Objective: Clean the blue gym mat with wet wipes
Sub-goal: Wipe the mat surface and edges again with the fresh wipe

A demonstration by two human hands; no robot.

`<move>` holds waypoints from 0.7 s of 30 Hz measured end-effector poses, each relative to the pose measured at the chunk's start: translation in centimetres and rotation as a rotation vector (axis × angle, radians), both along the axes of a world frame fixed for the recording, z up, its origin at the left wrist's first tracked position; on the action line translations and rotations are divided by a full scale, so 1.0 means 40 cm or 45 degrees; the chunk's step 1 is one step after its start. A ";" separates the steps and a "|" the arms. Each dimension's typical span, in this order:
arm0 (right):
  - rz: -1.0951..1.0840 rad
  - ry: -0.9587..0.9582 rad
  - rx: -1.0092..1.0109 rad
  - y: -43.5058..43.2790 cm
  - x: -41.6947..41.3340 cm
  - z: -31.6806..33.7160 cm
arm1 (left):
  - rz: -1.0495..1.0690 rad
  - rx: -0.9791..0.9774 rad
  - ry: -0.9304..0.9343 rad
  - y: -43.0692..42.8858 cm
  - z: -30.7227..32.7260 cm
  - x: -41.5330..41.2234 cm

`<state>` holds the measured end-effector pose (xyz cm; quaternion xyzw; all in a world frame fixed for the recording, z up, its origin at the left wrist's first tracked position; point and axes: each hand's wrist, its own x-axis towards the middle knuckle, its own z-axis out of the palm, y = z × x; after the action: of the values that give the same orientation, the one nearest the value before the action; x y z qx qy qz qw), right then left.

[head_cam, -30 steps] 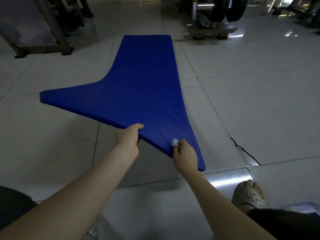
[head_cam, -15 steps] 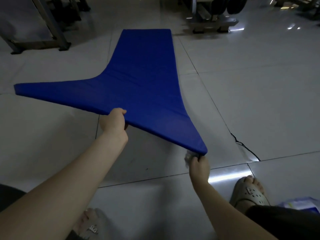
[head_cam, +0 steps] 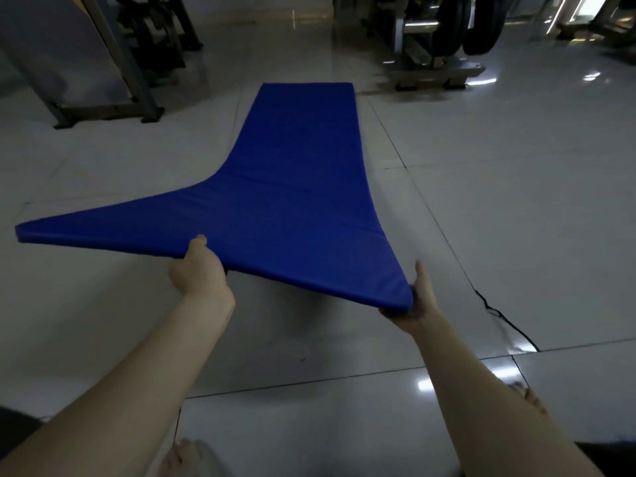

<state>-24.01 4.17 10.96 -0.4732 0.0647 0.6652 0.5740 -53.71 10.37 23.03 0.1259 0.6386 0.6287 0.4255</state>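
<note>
Blue gym mat [head_cam: 292,215]: long padded mat on the tiled floor [head_cam: 516,218]; its far end lies flat, its near end is raised off the tiles and held level, the near left corner sticking out free to the left.
Left hand [head_cam: 199,270]: clenched on the mat's near edge, thumb on top, fingers hidden beneath.
Right hand [head_cam: 418,301]: grasping the mat's near right corner from below and from the side, thumb up along the edge; whether it also holds a wipe cannot be told.
Wet wipes: none can be made out.
Beyond the mat's far end, right: a weight machine [head_cam: 437,39] with dark round plates on a metal base, standing close to that end but apart from it.
Beyond the mat, left: a grey metal frame [head_cam: 113,70] with slanted legs on the floor, well apart from the mat.
Right of the mat's near corner: a thin black cable [head_cam: 499,315] trailing over the tiles.
Nearer than the mat: the person's feet, left foot [head_cam: 186,457] and right foot [head_cam: 530,397], both partly cut off or hidden by the arms.
In the way: nothing lies on the mat's top surface.
Writing: no readable brand or label; the light is dim.
</note>
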 end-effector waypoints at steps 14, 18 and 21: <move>0.296 -0.778 0.042 0.059 -0.136 0.246 | -0.129 -0.248 -0.178 -0.011 -0.022 0.012; 0.180 -0.728 0.032 -0.069 -0.140 0.247 | -0.300 -0.215 -0.093 -0.004 0.018 0.018; 0.068 -0.705 0.021 -0.149 -0.142 0.271 | -0.442 -0.180 -0.086 -0.019 0.029 0.030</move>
<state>-29.70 -1.81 21.79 -0.6338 -0.1127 0.5259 0.5559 -52.50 9.62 24.18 0.1827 0.6353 0.5033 0.5565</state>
